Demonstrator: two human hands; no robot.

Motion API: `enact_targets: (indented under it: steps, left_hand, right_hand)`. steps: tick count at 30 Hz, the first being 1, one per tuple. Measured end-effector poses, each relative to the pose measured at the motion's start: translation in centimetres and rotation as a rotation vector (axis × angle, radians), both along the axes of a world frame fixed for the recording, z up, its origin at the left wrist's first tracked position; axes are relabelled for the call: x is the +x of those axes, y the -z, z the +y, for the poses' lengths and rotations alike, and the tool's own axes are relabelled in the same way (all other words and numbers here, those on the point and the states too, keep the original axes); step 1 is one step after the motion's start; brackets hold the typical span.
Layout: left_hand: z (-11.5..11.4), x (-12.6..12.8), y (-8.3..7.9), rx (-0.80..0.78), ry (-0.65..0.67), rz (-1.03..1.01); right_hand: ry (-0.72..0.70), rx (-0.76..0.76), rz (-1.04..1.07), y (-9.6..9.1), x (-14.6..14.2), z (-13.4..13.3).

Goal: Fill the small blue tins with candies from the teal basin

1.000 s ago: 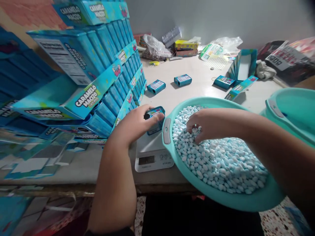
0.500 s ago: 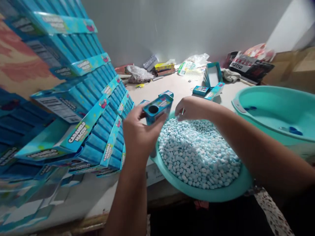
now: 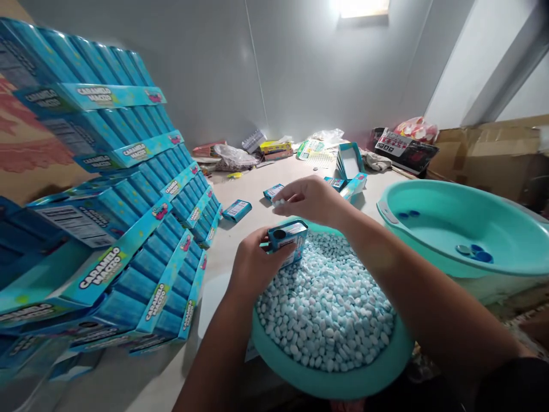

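Note:
My left hand (image 3: 257, 260) grips a small blue candy box (image 3: 289, 232) with a round dark hole in its top, held above the near basin's left side. Above that box, my right hand (image 3: 302, 197) pinches a few pale candies (image 3: 278, 203) at its fingertips. Below both hands, a teal basin (image 3: 330, 386) is filled with white and light-blue candies (image 3: 334, 309). Two more small blue boxes, a nearer box (image 3: 237, 210) and a farther box (image 3: 272, 191) partly behind my right fingers, lie on the table.
On the left rises a tall stack of blue display cartons (image 3: 141, 151) packed with small boxes. A second teal basin (image 3: 454, 200) at right holds several blue round pieces (image 3: 484, 257). Plastic bags (image 3: 235, 157), an upright open carton (image 3: 349, 163) and cardboard boxes (image 3: 484, 154) line the back.
My right hand has risen out of the candies and moved left over the box with candies in its fingers. The box in my left hand is now more upright. The view has tilted up.

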State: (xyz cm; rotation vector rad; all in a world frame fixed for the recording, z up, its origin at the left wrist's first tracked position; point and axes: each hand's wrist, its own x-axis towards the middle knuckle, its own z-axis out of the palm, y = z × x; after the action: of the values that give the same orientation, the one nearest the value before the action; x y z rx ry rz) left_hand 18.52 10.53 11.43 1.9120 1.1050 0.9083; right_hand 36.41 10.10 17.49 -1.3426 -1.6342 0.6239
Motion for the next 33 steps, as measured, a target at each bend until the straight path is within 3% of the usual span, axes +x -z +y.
enact_targets:
  steps: [4,15,27,33]
  left_hand:
    - [-0.1,0.0,-0.2,0.118,-0.006,0.056]
    - [0.0,-0.2,0.2,0.037,0.01,-0.09]
    - [0.2,0.2,0.6,-0.002,0.046,-0.125]
    - [0.1,0.0,0.6,-0.004,0.042,-0.131]
  right_hand:
    - [-0.109,-0.041,0.009,-0.3,-1.3,-0.8]
    - [-0.314,-0.209,0.063,0.1,-0.7,-0.6]
    - [-0.301,-0.299,0.076,-0.3,-0.6,-0.8]
    - [-0.297,-0.265,0.006,-0.3,-0.6,-0.8]
